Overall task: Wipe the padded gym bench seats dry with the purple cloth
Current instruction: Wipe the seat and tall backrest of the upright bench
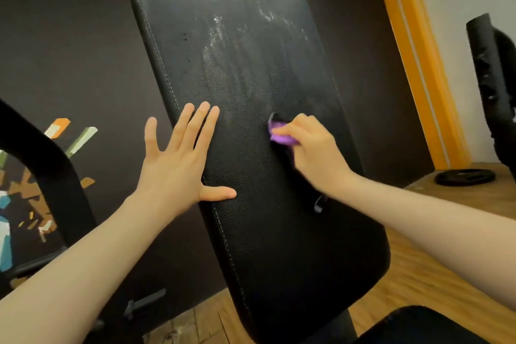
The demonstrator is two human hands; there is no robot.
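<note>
A long black padded bench back stands tilted up before me, with pale wet streaks across its upper half. My left hand lies flat against the pad's left edge, fingers straight and spread. My right hand grips a bunched purple cloth and presses it on the pad's right-centre. Most of the cloth is hidden under my fingers. A second black padded seat shows at the bottom right corner.
A curved black machine frame stands at left before a dark wall with coloured marks. A black weight plate lies on the wooden floor at right, beside another black pad. An orange door frame runs behind.
</note>
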